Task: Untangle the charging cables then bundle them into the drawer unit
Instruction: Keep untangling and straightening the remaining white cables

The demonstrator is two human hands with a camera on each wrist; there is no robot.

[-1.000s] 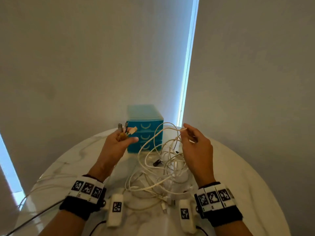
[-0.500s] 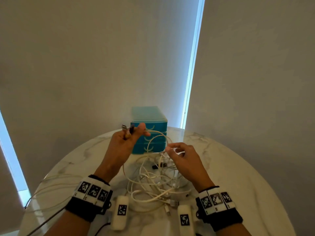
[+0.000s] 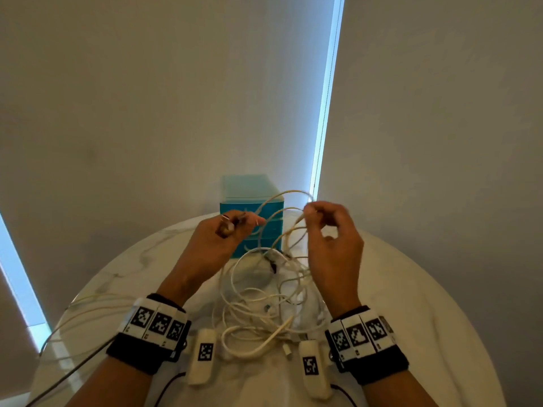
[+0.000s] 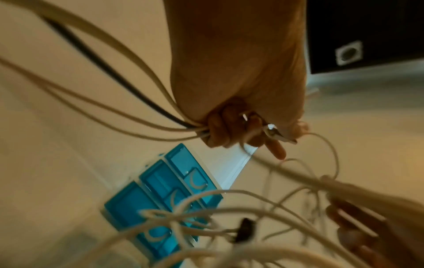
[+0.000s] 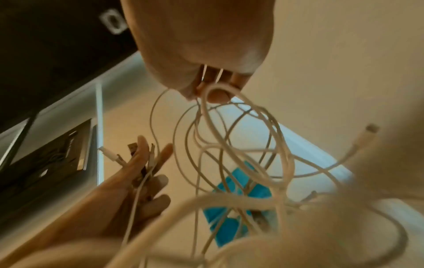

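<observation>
A tangle of white charging cables [image 3: 264, 306] lies on the round marble table [image 3: 411, 333], with loops lifted up between my hands. My left hand [image 3: 232, 227] grips a bunch of cable plug ends [image 4: 270, 132], raised in front of the drawer unit. My right hand [image 3: 320, 221] pinches white cable loops [image 5: 220, 112] and holds them up at about the same height. The blue three-drawer unit [image 3: 252, 212] stands at the table's far edge behind the hands, all drawers closed [image 4: 160, 195].
Two white tagged modules [image 3: 204, 355] [image 3: 311, 368] lie on the table near my wrists, with black leads running off the near edge. More cable strands [image 3: 88, 304] trail to the left over the table. Walls close in behind the table.
My right hand has risen from the pile, lifting cable loops up level with my left hand. The left hand has stayed raised with the plug ends.
</observation>
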